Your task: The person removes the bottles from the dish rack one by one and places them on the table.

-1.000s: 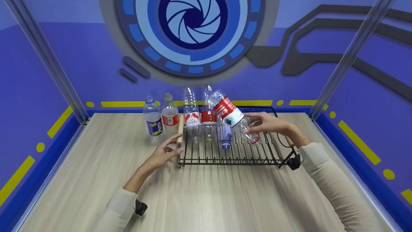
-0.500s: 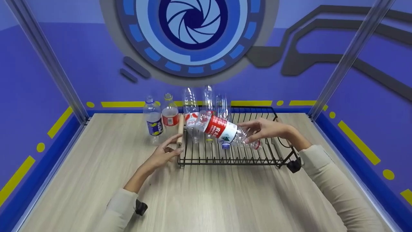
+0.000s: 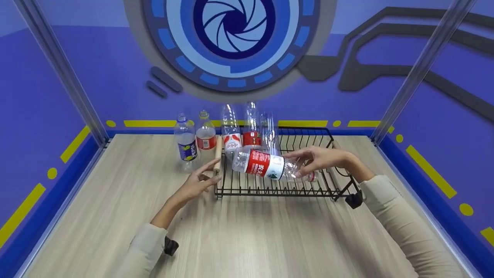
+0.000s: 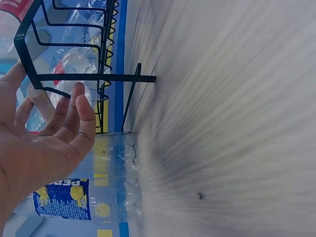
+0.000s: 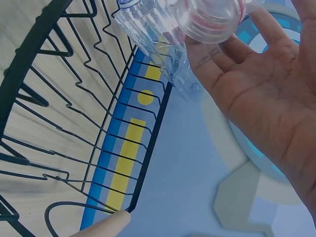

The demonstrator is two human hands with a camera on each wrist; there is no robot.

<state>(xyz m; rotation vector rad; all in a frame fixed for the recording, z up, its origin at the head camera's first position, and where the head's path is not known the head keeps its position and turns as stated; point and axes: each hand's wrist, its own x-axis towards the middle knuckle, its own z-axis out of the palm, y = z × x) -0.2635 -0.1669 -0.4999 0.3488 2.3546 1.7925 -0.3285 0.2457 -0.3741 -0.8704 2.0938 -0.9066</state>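
My right hand (image 3: pixel 320 160) pinches the neck of a clear plastic bottle (image 3: pixel 262 165) with a red and white label. It lies almost level above the black wire dish rack (image 3: pixel 278 195), base to the left, neck to the right. In the right wrist view its mouth (image 5: pixel 210 22) shows uncapped, with a red ring. At the rack's left end my left hand (image 3: pixel 193 187) holds the frame by its wooden handle (image 3: pixel 218 152), thumb and index finger at either side. Upside down along the rack's back stand three clear bottles, among them a red-labelled one (image 3: pixel 252 137); their lower ends are partly hidden.
Left of the rack stand two upright bottles, one with a blue label (image 3: pixel 188 151) and one with a red label (image 3: pixel 206 143). A blue-purple wall (image 3: pixel 115 77) rises behind the wooden table (image 3: pixel 239 239), with metal posts at both back corners.
My right hand has tilted the bottle from a steep slant to nearly level, its base swinging left and down toward me. My left hand stays on the rack.
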